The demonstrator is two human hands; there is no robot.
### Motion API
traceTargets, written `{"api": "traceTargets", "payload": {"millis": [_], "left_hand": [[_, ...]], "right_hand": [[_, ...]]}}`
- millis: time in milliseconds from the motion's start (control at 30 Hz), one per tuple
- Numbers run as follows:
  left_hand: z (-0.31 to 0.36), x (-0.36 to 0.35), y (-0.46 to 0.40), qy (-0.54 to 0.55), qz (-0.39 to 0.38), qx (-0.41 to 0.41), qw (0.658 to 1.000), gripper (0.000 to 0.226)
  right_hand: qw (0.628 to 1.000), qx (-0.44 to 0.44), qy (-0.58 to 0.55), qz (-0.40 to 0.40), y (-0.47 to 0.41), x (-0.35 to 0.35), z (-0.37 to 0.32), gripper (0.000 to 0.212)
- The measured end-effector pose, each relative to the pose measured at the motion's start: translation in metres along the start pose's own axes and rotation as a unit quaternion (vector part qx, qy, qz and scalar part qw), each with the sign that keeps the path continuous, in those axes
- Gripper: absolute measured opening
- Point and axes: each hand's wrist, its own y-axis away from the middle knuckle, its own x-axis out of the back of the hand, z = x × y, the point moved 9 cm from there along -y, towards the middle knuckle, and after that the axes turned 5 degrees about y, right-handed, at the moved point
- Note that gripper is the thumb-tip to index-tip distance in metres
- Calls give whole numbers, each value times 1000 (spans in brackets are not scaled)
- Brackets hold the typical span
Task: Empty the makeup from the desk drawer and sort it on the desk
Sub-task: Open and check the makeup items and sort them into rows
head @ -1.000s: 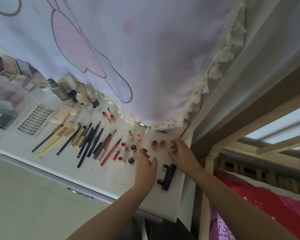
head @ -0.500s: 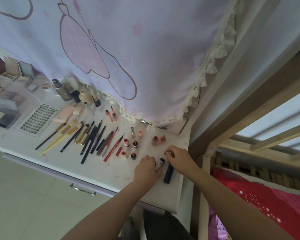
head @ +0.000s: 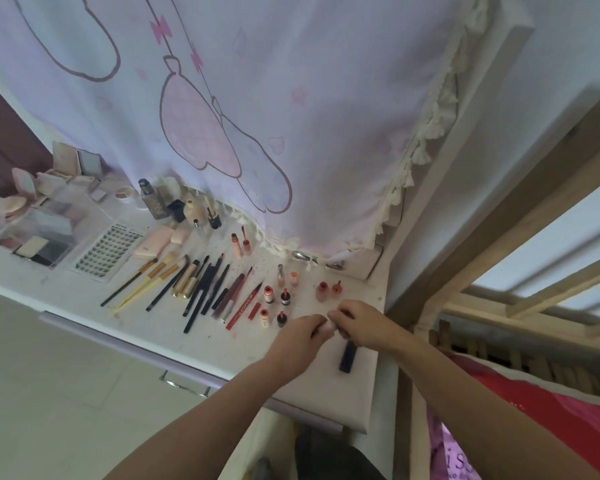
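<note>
Makeup lies in rows on the white desk (head: pixel 84 292). My left hand (head: pixel 300 336) and my right hand (head: pixel 357 322) meet over the desk's right end, both closed on one small pale tube (head: pixel 327 326) held between them; most of it is hidden by my fingers. A dark navy tube (head: pixel 347 356) lies flat just below my right hand. Left of my hands stand small red and orange bottles (head: pixel 274 304), then red lip pencils (head: pixel 245 304), black pencils and gold-handled brushes (head: pixel 174 282). The drawer front with its metal handle (head: pixel 182 384) is shut under the desk edge.
A pink cartoon curtain (head: pixel 257 116) hangs over the back of the desk. Palettes and boxes (head: pixel 42 216), a lash tray (head: pixel 106 251) and foundation bottles (head: pixel 184 209) fill the left. A wooden bed frame (head: pixel 499 216) and red bedding (head: pixel 551 420) stand on the right.
My hands came together from resting apart on the desk. The small pale-and-black tube beside the navy one was picked up and is now held between both hands.
</note>
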Motion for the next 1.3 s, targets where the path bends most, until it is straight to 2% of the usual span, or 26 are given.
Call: {"api": "traceTargets", "payload": {"millis": [100, 267, 367, 500, 600, 700, 800, 900, 1000, 1100, 1233, 1300], "left_hand": [[0, 2, 4, 34, -31, 16, 999, 24], [-1, 1, 15, 111, -78, 33, 990, 33], [4, 3, 19, 97, -65, 26, 993, 28], [12, 5, 20, 68, -51, 16, 996, 26], [10, 5, 21, 66, -56, 22, 996, 26], [6, 7, 21, 56, -56, 23, 997, 26], [7, 7, 22, 28, -58, 12, 998, 27], [6, 7, 23, 31, -61, 15, 998, 25], [1, 3, 25, 46, -72, 33, 996, 25], [0, -2, 27, 34, -85, 31, 995, 28], [-4, -16, 27, 31, -146, 54, 987, 29], [-8, -25, 31, 90, -212, 87, 969, 28]], "right_hand": [[999, 34, -2, -1, 8, -1, -7, 25], [996, 86, 29, -22, 25, -3, -12, 13], [995, 64, 9, -71, 31, -4, -10, 14], [995, 7, 43, -92, 33, 0, -5, 34], [994, 33, 43, -98, 35, 1, -10, 19], [993, 12, 0, -117, 39, 0, -7, 29], [991, -27, 34, -124, 37, -4, -1, 33], [992, -2, 37, -124, 36, -5, -2, 19], [990, -5, -4, -144, 38, -6, -3, 24], [987, -12, 43, -154, 34, -10, -2, 26], [977, 16, 113, -179, 31, -13, 1, 14], [973, 30, 125, -191, 31, -14, 2, 13]]}}
